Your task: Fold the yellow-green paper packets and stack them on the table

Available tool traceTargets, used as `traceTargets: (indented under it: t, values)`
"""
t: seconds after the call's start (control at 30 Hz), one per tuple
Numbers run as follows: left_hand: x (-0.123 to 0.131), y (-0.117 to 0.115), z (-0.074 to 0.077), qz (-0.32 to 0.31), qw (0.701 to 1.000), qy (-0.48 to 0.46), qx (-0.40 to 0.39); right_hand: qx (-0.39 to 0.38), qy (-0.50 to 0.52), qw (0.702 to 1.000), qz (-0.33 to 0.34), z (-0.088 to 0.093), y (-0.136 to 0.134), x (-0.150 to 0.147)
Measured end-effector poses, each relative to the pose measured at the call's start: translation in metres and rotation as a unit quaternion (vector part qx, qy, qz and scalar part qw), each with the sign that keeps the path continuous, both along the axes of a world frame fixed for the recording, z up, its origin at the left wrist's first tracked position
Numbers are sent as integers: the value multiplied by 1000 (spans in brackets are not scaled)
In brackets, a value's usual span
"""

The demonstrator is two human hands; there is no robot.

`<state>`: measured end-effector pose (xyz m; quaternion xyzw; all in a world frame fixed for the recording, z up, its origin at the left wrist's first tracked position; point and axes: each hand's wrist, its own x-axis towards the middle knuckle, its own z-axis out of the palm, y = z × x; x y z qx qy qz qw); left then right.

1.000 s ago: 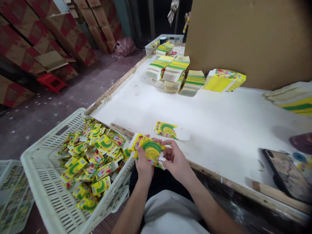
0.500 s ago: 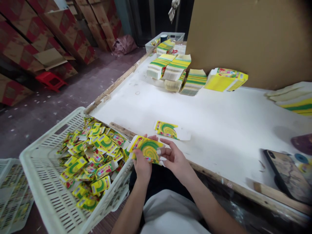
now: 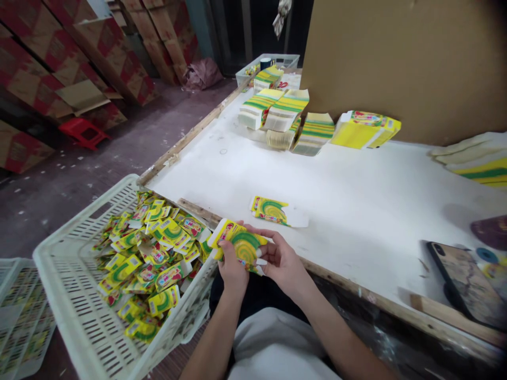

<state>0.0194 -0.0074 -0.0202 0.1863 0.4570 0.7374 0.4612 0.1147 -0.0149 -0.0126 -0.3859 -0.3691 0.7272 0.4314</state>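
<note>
Both hands hold one small yellow-and-green printed carton (image 3: pixel 240 244) just off the table's near edge. My left hand (image 3: pixel 232 269) grips its left end from below. At the carton's right end, the fingers of my right hand (image 3: pixel 283 261) are pinched on its white flaps. A second flat carton (image 3: pixel 273 210) lies on the white table (image 3: pixel 356 200) just beyond my hands. To my left stands a white slotted crate (image 3: pixel 75 285) piled with several folded cartons of the same print (image 3: pixel 154 253).
Stacks of flat carton blanks (image 3: pixel 285 111) and a yellow bundle (image 3: pixel 366 129) sit at the table's far side before a brown board (image 3: pixel 404 63). A phone (image 3: pixel 467 282) lies at the right. Another crate (image 3: pixel 24 316) and a red stool (image 3: pixel 83 132) are on the floor at left.
My right fingers have closed further over the carton's right end, and the carton has shifted slightly in my hands. Nothing else has moved.
</note>
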Motion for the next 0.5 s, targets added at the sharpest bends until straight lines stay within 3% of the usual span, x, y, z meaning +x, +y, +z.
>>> traceTargets:
  t: [0.17, 0.27, 0.4, 0.5]
  values:
    - [2, 0, 12, -84, 993, -42, 73, 30, 28, 999, -6, 1, -8, -7]
    - [1, 3, 12, -68, 994, -65, 62, 72, 2, 997, -12, 4, -12, -8]
    - [-1, 6, 3, -27, 997, -69, 30, 155, -150, 976, 6, 3, -14, -7]
    - [-3, 4, -2, -40, 998, -43, 18, 163, -185, 969, -11, -4, -8, -3]
